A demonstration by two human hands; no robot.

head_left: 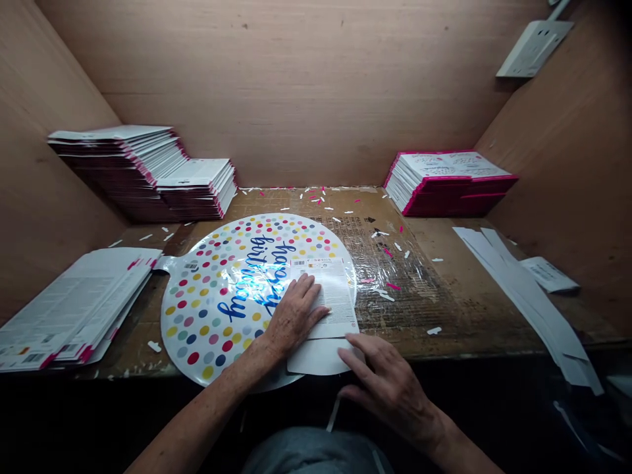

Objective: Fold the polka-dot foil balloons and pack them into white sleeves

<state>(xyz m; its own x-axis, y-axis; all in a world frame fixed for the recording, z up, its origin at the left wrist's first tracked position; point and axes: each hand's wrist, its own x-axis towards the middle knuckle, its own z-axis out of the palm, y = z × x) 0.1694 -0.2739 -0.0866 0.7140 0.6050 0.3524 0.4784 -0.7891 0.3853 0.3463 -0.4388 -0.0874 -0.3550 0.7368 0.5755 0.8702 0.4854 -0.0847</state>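
Observation:
A round, flat foil balloon (pixel 212 296) with coloured dots and blue "happy birthday" lettering lies on the cardboard-covered table. On its right part rests a white printed card (pixel 338 296), with a blank white flap (pixel 316 359) at its near end. My left hand (pixel 295 313) lies on the card and balloon, fingers spread and holding nothing. At the flap's right edge is my right hand (pixel 378 375), its fingers apart and the fingertips touching the card's corner. The balloon's tail points left.
Folded cards stand in stacks at the back left (pixel 197 187) and back right (pixel 444 184). More printed cards (pixel 74 303) lie front left. White strips (pixel 533 303) and a small packet (pixel 549 274) are at right. Paper scraps dot the cardboard (pixel 409 316). Wooden panels (pixel 306 92) enclose the table.

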